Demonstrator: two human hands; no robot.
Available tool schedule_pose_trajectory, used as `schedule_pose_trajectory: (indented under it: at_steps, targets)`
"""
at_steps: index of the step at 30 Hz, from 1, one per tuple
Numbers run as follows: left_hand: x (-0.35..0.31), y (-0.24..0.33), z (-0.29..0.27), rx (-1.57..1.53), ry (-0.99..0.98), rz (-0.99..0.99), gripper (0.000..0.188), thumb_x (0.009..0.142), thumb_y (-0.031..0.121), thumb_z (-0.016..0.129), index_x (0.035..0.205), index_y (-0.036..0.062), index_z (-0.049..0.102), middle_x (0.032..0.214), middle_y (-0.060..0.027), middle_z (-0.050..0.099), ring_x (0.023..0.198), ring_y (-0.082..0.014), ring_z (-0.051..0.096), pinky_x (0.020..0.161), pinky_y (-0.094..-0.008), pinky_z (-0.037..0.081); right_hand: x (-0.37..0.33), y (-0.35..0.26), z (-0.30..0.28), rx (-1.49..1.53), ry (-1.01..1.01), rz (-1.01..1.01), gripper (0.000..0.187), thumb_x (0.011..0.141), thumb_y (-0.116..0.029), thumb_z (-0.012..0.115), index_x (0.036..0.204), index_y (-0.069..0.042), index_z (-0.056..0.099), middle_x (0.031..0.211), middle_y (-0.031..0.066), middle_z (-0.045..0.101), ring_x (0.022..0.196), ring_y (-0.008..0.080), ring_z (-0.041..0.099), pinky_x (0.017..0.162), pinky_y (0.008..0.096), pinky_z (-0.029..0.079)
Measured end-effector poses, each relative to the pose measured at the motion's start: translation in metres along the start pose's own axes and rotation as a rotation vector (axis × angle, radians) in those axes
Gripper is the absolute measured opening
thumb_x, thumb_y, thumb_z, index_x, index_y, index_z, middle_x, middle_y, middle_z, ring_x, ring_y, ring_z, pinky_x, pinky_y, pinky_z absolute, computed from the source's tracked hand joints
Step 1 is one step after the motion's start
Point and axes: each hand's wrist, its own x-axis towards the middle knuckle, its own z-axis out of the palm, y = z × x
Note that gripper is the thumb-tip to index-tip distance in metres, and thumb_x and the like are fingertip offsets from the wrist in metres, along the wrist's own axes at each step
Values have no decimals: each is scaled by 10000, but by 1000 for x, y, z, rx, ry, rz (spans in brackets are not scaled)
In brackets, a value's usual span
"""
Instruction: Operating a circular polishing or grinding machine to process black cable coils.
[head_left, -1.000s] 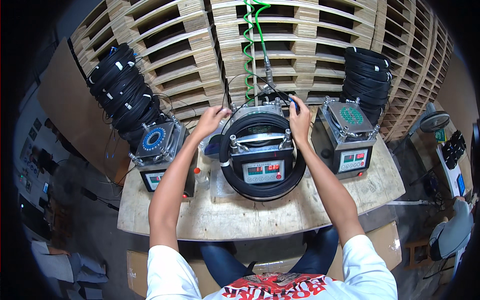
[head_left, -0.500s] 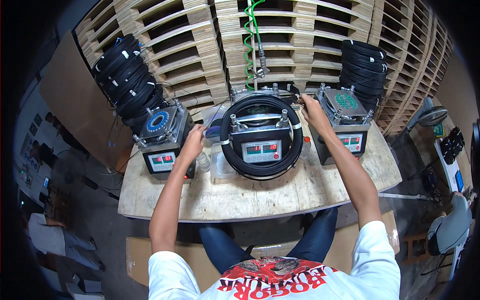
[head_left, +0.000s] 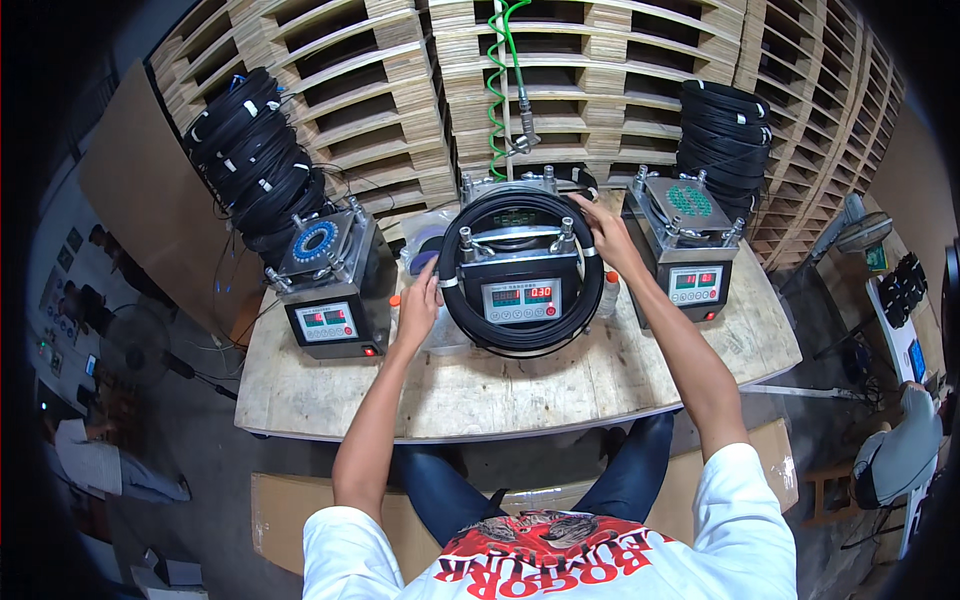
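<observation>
A coil of black cable [head_left: 577,328] hangs upright around the front of the middle machine [head_left: 522,270], a metal-topped box with a red digital display. My left hand [head_left: 420,302] is at the coil's left side, with bent fingers closed against its outer edge. At the upper right of the coil, my right hand [head_left: 606,238] has its thumb and fingers on the cable, the fingertips partly hidden behind it. White tape bands wrap the coil on its sides. Similar machines flank it, the left machine [head_left: 330,325] with a blue-ringed top and the right machine [head_left: 695,284] with green dots on its top plate.
Stacked black cable coils [head_left: 245,150] stand at the back left, and another coil stack [head_left: 722,140] at the back right. Wooden pallets [head_left: 360,110] rise behind the wooden table [head_left: 330,400]. A green spiral air hose [head_left: 497,90] hangs above. Small orange-capped bottles [head_left: 608,297] stand between machines.
My left hand has moved right, from beside the left machine to the coil. My right hand has come left and slightly down onto the coil's upper right. The middle machine's display reading has changed.
</observation>
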Motion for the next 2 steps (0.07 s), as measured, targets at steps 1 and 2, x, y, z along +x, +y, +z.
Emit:
schedule_pose_trajectory:
  at_steps: [1,2]
  targets:
    - [0,8,4,-121,22,-44,389,1050,162,490,1429,98,551,599,-76,601,537,-169,592,601,-357,504,-2,5,0,7,-19,10,499,904,87,500,1376,-55,577,1222,218,674,1170,326,652,955,311,492]
    - [2,-1,4,-4,19,20,476,1052,163,496,1523,136,436,693,-67,673,582,-180,624,628,-338,520,-2,8,3,23,-42,11,542,904,105,497,1422,-52,534,1252,207,674,1201,332,639,966,299,490]
